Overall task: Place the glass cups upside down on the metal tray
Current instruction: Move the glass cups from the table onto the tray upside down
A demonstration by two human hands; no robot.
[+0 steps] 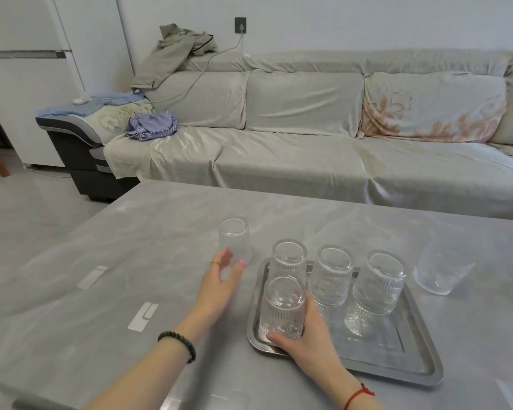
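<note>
A metal tray point(397, 368) lies on the grey table and carries several ribbed glass cups, bottoms up. Two stand at the back point(289, 258) point(332, 276) and one on the right point(376, 285). My right hand point(314, 344) grips the front-left cup point(282, 309), which rests upside down in the tray's near-left corner. Left of the tray, another glass cup point(234, 238) stands on the table. My left hand point(222, 279) reaches its lower part, thumb and fingers spread on either side of it. One more clear cup point(442, 270) sits on the table to the right of the tray.
The table point(116, 261) is covered with a grey cloth bearing pale tape marks point(142, 316). Behind it runs a long covered sofa point(308, 149) with clothes heaped at its left end. A white cabinet point(27, 84) stands at the far left.
</note>
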